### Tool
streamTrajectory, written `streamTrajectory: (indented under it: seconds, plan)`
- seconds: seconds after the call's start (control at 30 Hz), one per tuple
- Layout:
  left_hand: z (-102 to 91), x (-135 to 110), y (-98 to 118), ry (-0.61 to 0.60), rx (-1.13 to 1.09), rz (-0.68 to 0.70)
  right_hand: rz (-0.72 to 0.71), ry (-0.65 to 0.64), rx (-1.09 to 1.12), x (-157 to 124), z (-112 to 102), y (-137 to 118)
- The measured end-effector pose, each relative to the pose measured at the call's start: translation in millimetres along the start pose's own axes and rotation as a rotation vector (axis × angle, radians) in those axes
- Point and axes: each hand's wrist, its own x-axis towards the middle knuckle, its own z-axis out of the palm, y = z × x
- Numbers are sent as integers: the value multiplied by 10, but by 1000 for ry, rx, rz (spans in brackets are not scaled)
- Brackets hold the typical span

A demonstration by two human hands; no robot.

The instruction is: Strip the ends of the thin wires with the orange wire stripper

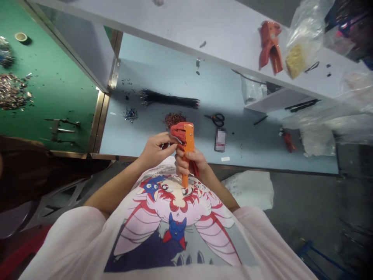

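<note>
An orange and red wire stripper [189,136] is held upright close to my shirt, its red jaw end toward the bench. My right hand [186,161] is wrapped around its handles. At the left side of the jaws, the fingers of my left hand [160,147] are pinched together; whatever they hold is too small to make out. Just beyond the tool lies a heap of small copper-coloured bits [175,118]. Behind that heap rests a bundle of black wires [170,99] with stripped-looking ends.
Black-handled scissors [218,119] and a phone-like object [220,140] lie to the right. A small pile of dark pieces [131,114] is at the left. Another red tool [270,46] rests on the shelf [175,23]. A green bench [58,85] adjoins on the left.
</note>
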Motion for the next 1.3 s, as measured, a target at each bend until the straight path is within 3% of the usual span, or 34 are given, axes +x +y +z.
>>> streamTrajectory:
  seconds: [0.47,0.9,1.0,1.1,1.23,1.3]
  plan:
    - [79,41,-92,25,-212,-160,-16,56,-3,42,-6,19]
    - [123,78,-177,63,-241,-226,-47,63,80,116,-127,72]
    - [157,147,-352,68,-259,-273,-4,106,130,228,-261,45]
    - [180,238,-704,104,-181,-358,26,203,193,370,-468,-17]
    - [122,277,-1275,173,49,-596,-21,406,178,471,-828,-55]
    - [63,224,-1497,198,79,-654,-14,563,14,448,-1011,-30]
